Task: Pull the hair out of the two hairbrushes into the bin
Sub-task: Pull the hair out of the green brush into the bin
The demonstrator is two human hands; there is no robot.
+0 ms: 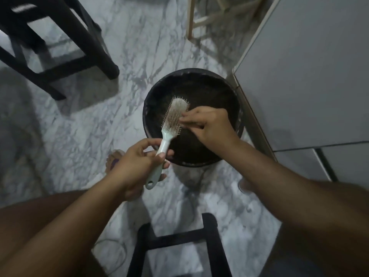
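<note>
Marble floor (83, 124), black bin (151, 92), dark stool (60, 47)

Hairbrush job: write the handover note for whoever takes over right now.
Left hand: holds the hairbrush by its handle, bristle head over the bin.
Right hand: fingertips pinch at the bristles on the head's right side, over the bin.
Bin: black, open, on the marble floor beside a grey cabinet.
Done: cannot tell how much hair is out; the head looks matted.
Left: finish this hairbrush, then the second one, which is not in view.
</note>
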